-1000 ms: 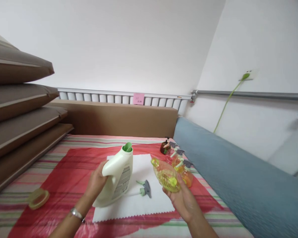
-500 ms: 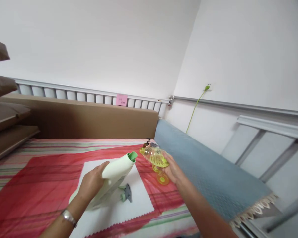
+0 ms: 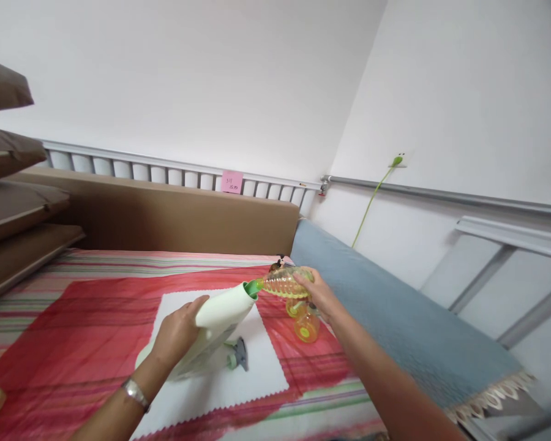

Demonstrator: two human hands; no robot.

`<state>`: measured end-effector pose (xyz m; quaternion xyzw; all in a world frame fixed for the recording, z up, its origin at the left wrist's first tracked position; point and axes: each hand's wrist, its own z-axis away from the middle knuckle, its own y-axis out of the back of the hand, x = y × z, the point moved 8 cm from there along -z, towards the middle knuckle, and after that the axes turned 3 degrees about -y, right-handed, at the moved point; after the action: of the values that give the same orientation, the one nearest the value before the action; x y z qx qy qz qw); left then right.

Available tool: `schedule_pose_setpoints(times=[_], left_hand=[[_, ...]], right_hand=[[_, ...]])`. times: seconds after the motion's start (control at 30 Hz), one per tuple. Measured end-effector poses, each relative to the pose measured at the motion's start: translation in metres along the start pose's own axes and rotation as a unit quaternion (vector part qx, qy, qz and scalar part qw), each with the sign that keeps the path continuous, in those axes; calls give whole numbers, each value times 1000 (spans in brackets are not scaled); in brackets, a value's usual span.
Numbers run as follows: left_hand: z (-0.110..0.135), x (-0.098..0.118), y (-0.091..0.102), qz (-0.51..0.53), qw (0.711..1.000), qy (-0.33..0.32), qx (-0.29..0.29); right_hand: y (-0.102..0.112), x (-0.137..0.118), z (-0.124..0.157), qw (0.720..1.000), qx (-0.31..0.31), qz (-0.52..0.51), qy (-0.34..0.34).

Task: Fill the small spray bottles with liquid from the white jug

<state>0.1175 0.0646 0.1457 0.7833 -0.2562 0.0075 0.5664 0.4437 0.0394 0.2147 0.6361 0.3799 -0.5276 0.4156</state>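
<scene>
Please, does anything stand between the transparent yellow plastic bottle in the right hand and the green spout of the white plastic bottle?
Nothing visible does: the transparent yellow bottle has its neck at the green spout of the tilted white bottle. The grey pump head lies below, on the white cloth.

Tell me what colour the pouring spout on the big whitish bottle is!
The spout is green, seen in the head view.

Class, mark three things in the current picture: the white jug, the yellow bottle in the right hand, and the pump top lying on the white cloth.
White jug point(image 3: 217, 323): head view, on its side.
Yellow bottle point(image 3: 282, 283): head view, on its ribbed body.
Pump top point(image 3: 242, 353): head view, on its grey part.
</scene>
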Motion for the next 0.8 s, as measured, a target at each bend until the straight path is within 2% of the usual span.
schedule_pose_setpoints(times=[0.13, 0.3, 0.47, 0.63, 0.73, 0.8], left_hand=[[0, 2, 0, 9, 1000, -4, 2], [-1, 5, 0, 7, 1000, -6, -3], [-1, 5, -2, -9, 1000, -6, -5], [0, 7, -3, -7, 1000, -16, -4], [1, 8, -2, -5, 1000, -15, -3], [2, 8, -1, -2, 1000, -11, -6]], right_hand=[[2, -21, -1, 996, 17, 76, 39], [-2, -40, -1, 984, 8, 161, 73], [-6, -53, -2, 965, 10, 244, 97], [-18, -76, 5, 940, -2, 304, 152], [-34, -92, 13, 913, -25, 352, 204], [-50, -104, 22, 875, -56, 403, 263]])
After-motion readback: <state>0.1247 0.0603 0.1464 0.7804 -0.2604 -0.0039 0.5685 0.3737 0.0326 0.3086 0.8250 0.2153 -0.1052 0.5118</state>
